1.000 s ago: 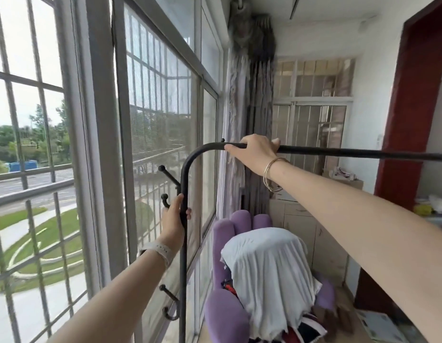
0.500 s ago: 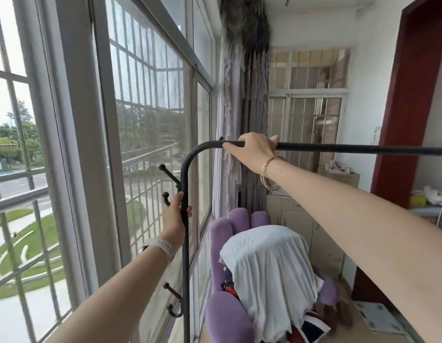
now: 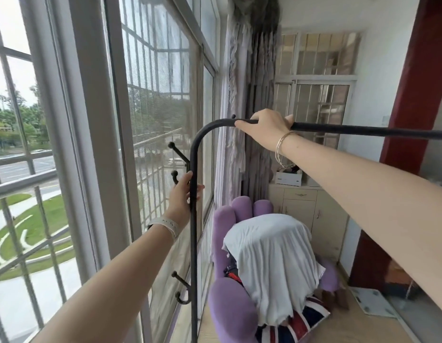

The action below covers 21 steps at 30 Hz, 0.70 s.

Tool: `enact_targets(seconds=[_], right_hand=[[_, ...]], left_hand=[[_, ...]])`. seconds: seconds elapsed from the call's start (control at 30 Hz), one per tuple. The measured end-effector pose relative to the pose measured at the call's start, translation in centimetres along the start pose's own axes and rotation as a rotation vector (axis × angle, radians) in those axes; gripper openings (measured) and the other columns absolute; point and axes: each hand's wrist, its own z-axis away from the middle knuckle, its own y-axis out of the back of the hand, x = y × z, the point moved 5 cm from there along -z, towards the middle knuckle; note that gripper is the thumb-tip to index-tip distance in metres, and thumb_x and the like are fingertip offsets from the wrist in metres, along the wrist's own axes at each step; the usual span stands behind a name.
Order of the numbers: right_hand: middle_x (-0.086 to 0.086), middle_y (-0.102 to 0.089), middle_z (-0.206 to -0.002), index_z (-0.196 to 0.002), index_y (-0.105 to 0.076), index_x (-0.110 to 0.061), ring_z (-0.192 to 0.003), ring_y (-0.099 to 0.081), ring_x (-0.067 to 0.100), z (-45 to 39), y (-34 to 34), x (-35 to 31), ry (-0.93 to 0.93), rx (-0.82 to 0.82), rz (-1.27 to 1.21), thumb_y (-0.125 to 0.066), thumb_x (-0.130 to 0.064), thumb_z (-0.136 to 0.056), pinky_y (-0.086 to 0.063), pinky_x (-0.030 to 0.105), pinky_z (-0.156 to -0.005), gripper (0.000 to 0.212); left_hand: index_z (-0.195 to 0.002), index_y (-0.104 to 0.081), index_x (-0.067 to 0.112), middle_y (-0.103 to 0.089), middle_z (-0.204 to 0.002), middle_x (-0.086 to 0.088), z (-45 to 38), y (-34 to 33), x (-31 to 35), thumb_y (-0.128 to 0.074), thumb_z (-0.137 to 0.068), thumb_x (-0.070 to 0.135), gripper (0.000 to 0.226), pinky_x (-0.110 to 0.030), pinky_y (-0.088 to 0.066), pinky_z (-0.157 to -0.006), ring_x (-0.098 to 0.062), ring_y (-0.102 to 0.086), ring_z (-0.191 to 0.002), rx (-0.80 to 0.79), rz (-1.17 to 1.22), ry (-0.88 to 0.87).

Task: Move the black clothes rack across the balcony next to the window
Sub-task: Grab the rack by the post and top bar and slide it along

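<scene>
The black clothes rack (image 3: 194, 243) is a thin metal tube frame: an upright post with side hooks that curves into a horizontal top bar running off to the right. My left hand (image 3: 181, 194) wraps the upright post just beside the upper hooks. My right hand (image 3: 264, 127) grips the top bar close to its curved corner, a bracelet on the wrist. The rack stands right beside the barred window (image 3: 153, 120) on the left. Its feet are out of view.
A purple hand-shaped chair (image 3: 229, 305) draped with a white cloth (image 3: 269, 256) stands just beyond the post. Curtains (image 3: 249, 95) hang at the window's far end. A beige cabinet (image 3: 306, 206) and a red door frame (image 3: 408, 120) lie farther right.
The view has swung right and drawn nearer to the window. Both hands keep the same grips on the rack, which sits slightly closer to the purple chair.
</scene>
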Motion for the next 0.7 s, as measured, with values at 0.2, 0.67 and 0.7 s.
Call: enact_targets(seconds=[0.2, 0.67, 0.7], right_hand=[[-0.008, -0.052, -0.051, -0.063, -0.058, -0.021, -0.064, -0.055, 0.013, 0.7, -0.5, 0.3, -0.002, 0.003, -0.014, -0.042, -0.068, -0.084, -0.018, 0.049, -0.102, 0.054], [-0.009, -0.043, -0.046, -0.057, -0.050, -0.022, -0.057, -0.051, 0.013, 2.6, 1.7, -0.3, 0.038, 0.039, -0.023, -0.042, -0.069, -0.082, -0.024, 0.046, -0.090, 0.054], [-0.009, -0.043, -0.045, -0.056, -0.050, -0.022, -0.056, -0.050, 0.013, 2.9, 2.0, -0.3, 0.040, 0.046, -0.019, -0.042, -0.069, -0.081, -0.024, 0.045, -0.088, 0.054]], left_hand=[[-0.085, -0.057, 0.013, -0.056, -0.058, -0.002, 0.0, 0.4, -1.0, -0.057, -0.090, 0.031, 0.018, -0.027, -0.045, -0.067, -0.017, -0.051, -0.059, 0.035, 0.050, 0.000], [-0.083, -0.057, 0.013, -0.056, -0.071, -0.010, 2.1, 1.2, -0.9, -0.064, -0.083, 0.039, 0.027, -0.023, -0.046, -0.058, -0.014, -0.055, -0.051, 0.045, -0.001, -0.048], [-0.082, -0.056, 0.014, -0.056, -0.073, -0.011, 2.4, 1.2, -0.9, -0.064, -0.083, 0.038, 0.026, -0.022, -0.047, -0.056, -0.014, -0.056, -0.052, 0.043, 0.005, -0.051]])
